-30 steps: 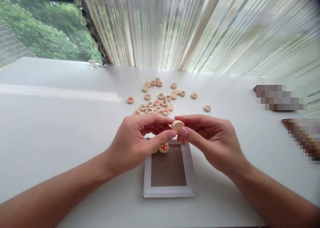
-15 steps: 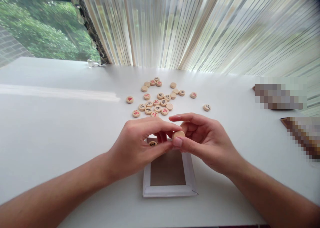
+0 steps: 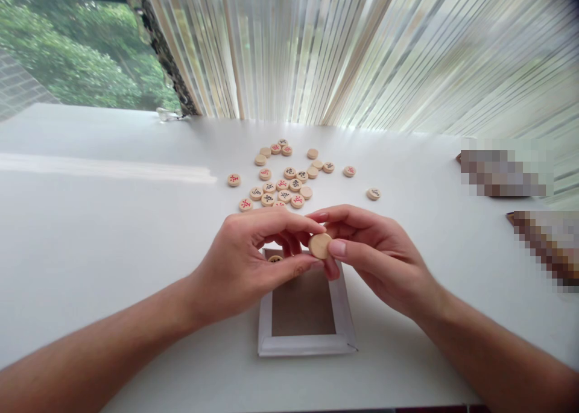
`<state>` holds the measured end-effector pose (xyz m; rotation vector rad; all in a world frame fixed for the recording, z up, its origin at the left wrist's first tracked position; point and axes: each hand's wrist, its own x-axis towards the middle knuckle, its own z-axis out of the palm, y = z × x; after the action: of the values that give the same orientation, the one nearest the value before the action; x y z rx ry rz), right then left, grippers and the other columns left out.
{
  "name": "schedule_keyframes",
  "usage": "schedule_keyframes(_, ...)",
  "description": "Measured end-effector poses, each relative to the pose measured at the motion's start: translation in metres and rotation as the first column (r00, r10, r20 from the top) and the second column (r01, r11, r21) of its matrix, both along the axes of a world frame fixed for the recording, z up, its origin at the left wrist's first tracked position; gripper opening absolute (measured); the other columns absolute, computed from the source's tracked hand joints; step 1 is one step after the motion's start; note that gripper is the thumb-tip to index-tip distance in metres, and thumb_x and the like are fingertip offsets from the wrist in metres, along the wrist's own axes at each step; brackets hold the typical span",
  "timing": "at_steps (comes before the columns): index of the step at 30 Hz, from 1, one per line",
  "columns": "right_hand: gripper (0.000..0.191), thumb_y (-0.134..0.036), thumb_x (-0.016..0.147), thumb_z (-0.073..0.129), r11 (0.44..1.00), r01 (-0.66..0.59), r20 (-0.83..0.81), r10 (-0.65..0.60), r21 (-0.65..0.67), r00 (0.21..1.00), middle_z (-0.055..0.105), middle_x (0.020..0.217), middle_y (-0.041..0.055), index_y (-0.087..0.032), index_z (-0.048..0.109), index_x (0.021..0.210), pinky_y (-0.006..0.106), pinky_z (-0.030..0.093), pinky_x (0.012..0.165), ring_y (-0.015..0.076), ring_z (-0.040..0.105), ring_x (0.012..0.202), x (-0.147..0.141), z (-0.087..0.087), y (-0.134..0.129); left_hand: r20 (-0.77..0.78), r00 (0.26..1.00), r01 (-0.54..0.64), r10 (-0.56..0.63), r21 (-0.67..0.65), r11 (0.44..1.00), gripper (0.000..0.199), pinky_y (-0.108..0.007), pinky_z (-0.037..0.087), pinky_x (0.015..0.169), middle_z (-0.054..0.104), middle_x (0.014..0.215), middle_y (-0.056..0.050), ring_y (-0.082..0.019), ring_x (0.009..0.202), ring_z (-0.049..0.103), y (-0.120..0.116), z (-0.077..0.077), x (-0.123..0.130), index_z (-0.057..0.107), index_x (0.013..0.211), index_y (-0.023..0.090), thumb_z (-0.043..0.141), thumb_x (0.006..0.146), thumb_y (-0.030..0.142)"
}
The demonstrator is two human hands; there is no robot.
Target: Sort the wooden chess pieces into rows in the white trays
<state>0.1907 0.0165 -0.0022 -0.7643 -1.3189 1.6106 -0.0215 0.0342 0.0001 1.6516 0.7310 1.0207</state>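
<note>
A round wooden piece (image 3: 319, 246), its blank face toward me, is held between both hands above a shallow white-rimmed box (image 3: 307, 345) with a brown inside. My left hand (image 3: 257, 256) pinches its left side between thumb and fingertips. On its right side, my right hand (image 3: 375, 250) has its thumb and fingers closed. Beneath my left hand, a piece with a black character (image 3: 275, 260) shows partly at the box's far left corner. Several other round pieces, such as one with a red character (image 3: 234, 180), lie scattered beyond my hands.
The white table (image 3: 113, 232) reaches back to a pleated curtain (image 3: 289, 51) and a window on the left. Two blurred brown-edged objects, one farther back (image 3: 502, 175) and one nearer (image 3: 547, 250), lie at the right.
The held piece has turned so that more of its blank face shows. My right thumb has shifted slightly right and up, and my left thumb now shows more fully.
</note>
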Motion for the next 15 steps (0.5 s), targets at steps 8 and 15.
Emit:
schedule_keyframes(8, 0.025, -0.02, 0.09, 0.085, 0.999, 0.045, 0.098, -0.046, 0.013, 0.994, 0.076, 0.084, 0.0019, -0.023, 0.078, 0.114, 0.021, 0.056, 0.059, 0.0121, 0.066, 0.067, -0.0061, 0.0049, -0.0013, -0.024, 0.999, -0.026, 0.027, 0.033, 0.999, 0.018, -0.027, 0.062, 0.07, 0.077, 0.088, -0.004, -0.015, 0.073, 0.071, -0.0009, 0.0018, 0.0012, 0.081, 0.102, 0.018, 0.083, 0.085, 0.013)
schedule_keyframes(15, 0.021, -0.017, 0.099, 0.073, 0.995, 0.029, 0.105, -0.039, 0.095, 0.994, 0.074, 0.084, 0.0014, -0.023, 0.075, 0.12, 0.024, 0.057, 0.062, 0.013, 0.066, 0.069, -0.0044, 0.006, -0.0032, -0.047, 0.999, -0.019, 0.021, 0.045, 0.999, 0.016, -0.029, 0.063, 0.07, 0.079, 0.088, -0.005, -0.017, 0.073, 0.072, -0.0009, 0.0024, 0.0005, 0.08, 0.1, 0.02, 0.081, 0.085, 0.013)
